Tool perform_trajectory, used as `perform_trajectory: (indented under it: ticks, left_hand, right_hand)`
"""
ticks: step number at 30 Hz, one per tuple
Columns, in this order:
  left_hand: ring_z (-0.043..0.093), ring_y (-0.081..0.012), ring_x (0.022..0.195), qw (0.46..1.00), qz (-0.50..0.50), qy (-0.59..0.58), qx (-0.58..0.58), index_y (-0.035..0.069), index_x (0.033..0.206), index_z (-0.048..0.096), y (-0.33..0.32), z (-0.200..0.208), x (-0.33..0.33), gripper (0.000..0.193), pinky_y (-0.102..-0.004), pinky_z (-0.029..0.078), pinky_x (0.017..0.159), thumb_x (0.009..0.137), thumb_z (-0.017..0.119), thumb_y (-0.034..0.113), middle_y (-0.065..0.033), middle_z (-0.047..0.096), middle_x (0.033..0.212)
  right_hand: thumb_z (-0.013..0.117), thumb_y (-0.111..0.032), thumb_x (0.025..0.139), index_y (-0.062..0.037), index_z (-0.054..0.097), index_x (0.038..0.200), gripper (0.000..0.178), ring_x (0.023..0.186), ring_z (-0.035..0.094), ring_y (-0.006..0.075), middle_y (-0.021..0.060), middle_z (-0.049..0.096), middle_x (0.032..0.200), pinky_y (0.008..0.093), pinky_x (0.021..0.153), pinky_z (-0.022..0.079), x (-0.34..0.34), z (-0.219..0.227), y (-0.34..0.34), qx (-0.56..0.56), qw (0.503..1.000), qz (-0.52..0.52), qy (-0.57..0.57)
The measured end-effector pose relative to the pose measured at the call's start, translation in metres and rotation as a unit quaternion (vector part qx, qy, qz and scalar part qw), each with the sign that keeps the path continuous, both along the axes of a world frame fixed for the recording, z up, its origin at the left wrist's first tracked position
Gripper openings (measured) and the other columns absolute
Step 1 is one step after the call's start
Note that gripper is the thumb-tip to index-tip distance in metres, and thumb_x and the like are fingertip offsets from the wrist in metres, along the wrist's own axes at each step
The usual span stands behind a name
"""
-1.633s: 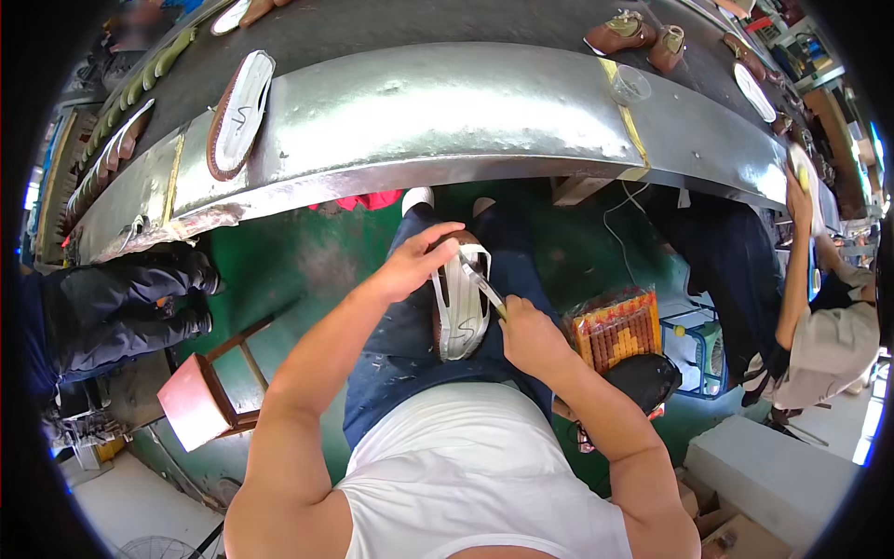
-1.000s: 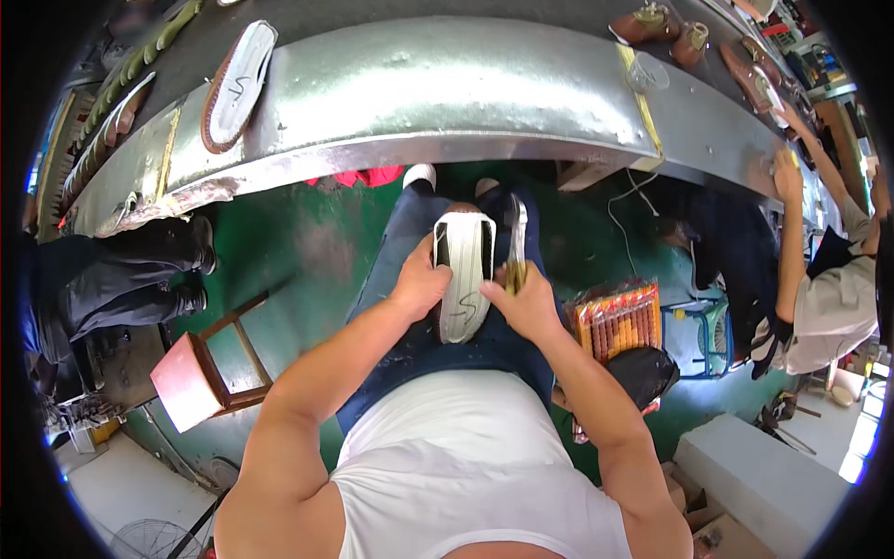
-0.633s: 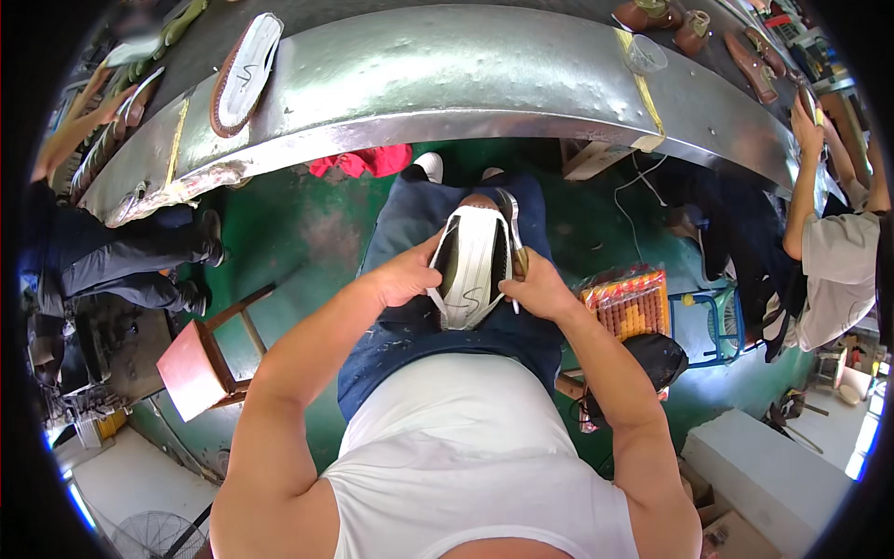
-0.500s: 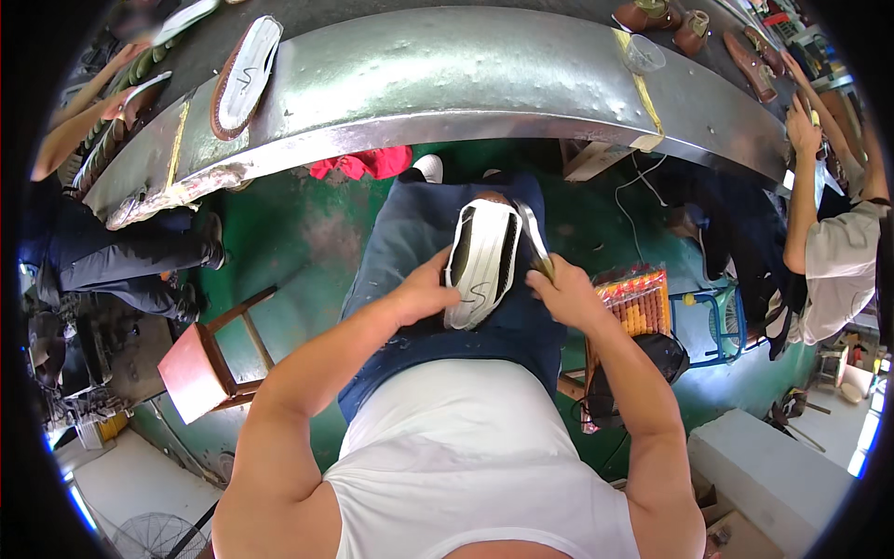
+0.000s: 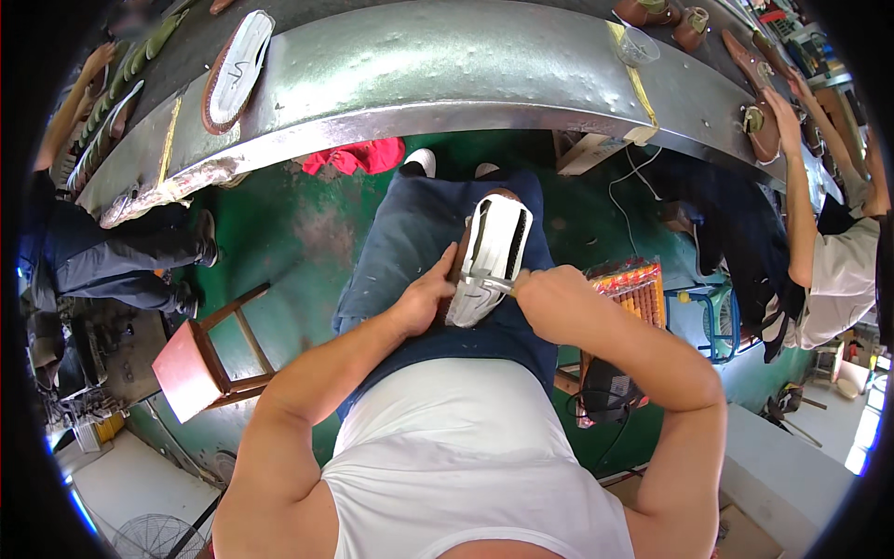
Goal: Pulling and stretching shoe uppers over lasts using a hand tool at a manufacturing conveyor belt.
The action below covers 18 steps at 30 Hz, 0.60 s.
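A brown shoe (image 5: 498, 228) rests on my lap with its whitish underside up. Dark openings run along that underside, and a black pen mark crosses its near end. My left hand (image 5: 426, 300) is closed on the shoe's left side near the bottom end. In my right hand (image 5: 559, 303) is a narrow metal-bladed tool (image 5: 490, 279), its blade lying across the lower part of the underside. My right fist hides its handle, so the exact kind of tool is unclear. A similar upturned shoe (image 5: 240, 73) lies on the bench ahead to the left.
A metal-topped bench (image 5: 447, 70) spans the front, with a clear plastic cup (image 5: 638, 47) and brown shoes (image 5: 748, 61) toward its right. Co-workers sit at both sides. A stool (image 5: 194, 371) stands left; a beaded seat (image 5: 633, 293) and blue-framed chair (image 5: 708, 326) stand right.
My right hand has turned inward, swinging the tool from beside the shoe's right edge to across its underside. The shoe has shifted slightly right and tilted, showing more brown on its left.
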<state>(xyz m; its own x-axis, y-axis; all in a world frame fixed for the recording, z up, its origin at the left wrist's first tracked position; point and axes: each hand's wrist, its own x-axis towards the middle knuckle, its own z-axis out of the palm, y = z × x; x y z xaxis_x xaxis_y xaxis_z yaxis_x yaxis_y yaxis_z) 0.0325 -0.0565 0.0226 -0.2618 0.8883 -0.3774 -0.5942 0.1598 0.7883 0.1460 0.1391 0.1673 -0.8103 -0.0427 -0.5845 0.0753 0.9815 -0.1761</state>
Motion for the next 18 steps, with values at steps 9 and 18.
perform_trajectory:
  ticks: [9,18]
  left_hand:
    - [0.041,-0.0262,0.138,0.951,0.246,0.119,-0.148,-0.004,0.146,0.039,0.029,-0.023,0.016,0.063,-0.0327,0.03,0.114,0.107,0.026,0.044,-0.0167,0.045,0.148]
    - [0.052,-0.0431,0.124,0.854,0.143,0.463,-0.188,-0.005,0.135,0.051,0.02,-0.011,0.011,0.05,-0.0413,0.042,0.105,0.106,0.029,0.029,-0.0275,0.054,0.133]
  right_hand:
    - [0.064,-0.013,0.081,-0.0012,0.058,0.102,0.025,0.079,0.065,0.0346,0.017,0.063,0.085,0.0438,0.069,0.052,0.033,-0.099,0.002,-0.126,0.976,-0.032,0.175]
    - [0.062,-0.008,0.082,0.0072,0.052,0.125,0.047,0.101,0.061,0.0366,0.0193,0.061,0.103,0.0432,0.08,0.054,0.05,-0.069,0.009,-0.095,0.947,-0.079,0.296]
